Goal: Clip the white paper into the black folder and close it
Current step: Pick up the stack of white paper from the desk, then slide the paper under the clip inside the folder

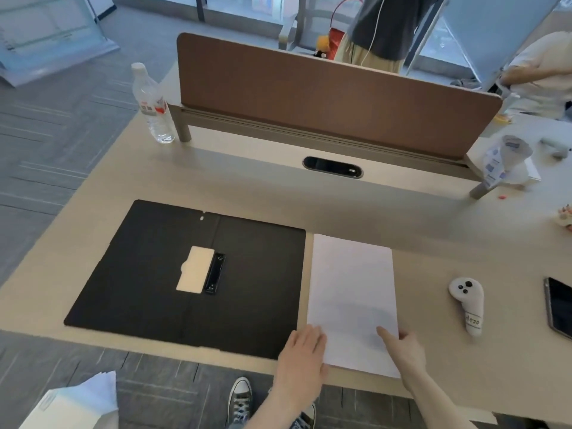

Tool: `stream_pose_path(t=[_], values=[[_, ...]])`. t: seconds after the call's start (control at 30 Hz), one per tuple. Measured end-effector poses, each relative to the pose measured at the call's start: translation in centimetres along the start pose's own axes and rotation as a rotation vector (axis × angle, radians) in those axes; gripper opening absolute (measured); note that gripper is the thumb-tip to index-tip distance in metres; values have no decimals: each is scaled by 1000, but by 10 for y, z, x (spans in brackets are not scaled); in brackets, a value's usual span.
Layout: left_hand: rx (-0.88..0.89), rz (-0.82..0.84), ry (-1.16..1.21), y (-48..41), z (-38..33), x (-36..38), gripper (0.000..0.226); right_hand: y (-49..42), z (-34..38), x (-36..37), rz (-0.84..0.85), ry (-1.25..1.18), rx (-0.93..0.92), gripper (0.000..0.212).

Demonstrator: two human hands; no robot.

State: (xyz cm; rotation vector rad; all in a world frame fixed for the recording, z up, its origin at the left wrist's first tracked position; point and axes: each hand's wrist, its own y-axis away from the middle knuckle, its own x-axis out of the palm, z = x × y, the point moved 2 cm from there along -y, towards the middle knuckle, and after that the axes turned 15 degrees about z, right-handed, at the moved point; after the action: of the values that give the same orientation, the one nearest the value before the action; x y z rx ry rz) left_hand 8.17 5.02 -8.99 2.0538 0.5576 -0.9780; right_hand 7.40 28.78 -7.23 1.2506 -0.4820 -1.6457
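The black folder lies open and flat on the desk, its clip along the spine with a pale lever plate beside it. The white paper lies on the desk just right of the folder, its near edge overhanging the desk front. My left hand rests flat at the paper's near left corner, over the folder's corner. My right hand presses on the paper's near right part with a finger pointing forward. Neither hand grips anything.
A white controller and a dark phone lie right of the paper. A water bottle stands at the far left by the brown divider panel. Crumpled paper sits far right. People stand beyond the divider.
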Motion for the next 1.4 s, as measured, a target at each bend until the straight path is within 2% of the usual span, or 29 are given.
stream_pose_path(t=[0.23, 0.4, 0.5, 0.57, 0.63, 0.73, 0.8, 0.87, 0.9, 0.97, 1.03, 1.07, 1.23, 1.4], values=[[9, -36, 14, -5, 2, 2, 55, -9, 22, -11, 186, -195, -19, 47], [-3, -25, 53, -7, 4, 2, 53, -4, 31, -21, 304, -279, -114, 42], [-2, 14, 87, -6, 0, -13, 46, 8, 42, -27, 319, -244, -198, 36], [-35, 26, 264, -5, 0, -36, 41, 21, 50, -32, 275, -219, -277, 25], [-90, -41, 535, -7, 6, -58, 41, 37, 58, -37, 228, -252, -346, 15], [-233, -223, 958, -11, 27, -82, 62, 60, 63, -42, 224, -340, -406, 7], [-282, -147, 1360, -14, 40, -93, 72, 72, 65, -37, 245, -386, -426, 7], [-220, -23, 1686, -16, 49, -102, 51, 83, 68, -26, 285, -389, -440, 8], [-176, -21, 1763, -12, 53, -106, 37, 88, 71, -18, 326, -384, -447, 8], [-131, -120, 1742, -5, 67, -109, 24, 92, 76, -2, 434, -397, -438, 29], [-106, -208, 1640, 2, 84, -105, 23, 89, 85, 13, 545, -405, -394, 54], [-94, -231, 1598, 6, 92, -103, 23, 86, 90, 21, 593, -403, -372, 56], [-102, -267, 1533, 23, 129, -93, 23, 66, 110, 73, 676, -388, -244, 36], [-210, -201, 1317, 31, 161, -93, 29, 55, 118, 122, 409, -369, -296, 28]])
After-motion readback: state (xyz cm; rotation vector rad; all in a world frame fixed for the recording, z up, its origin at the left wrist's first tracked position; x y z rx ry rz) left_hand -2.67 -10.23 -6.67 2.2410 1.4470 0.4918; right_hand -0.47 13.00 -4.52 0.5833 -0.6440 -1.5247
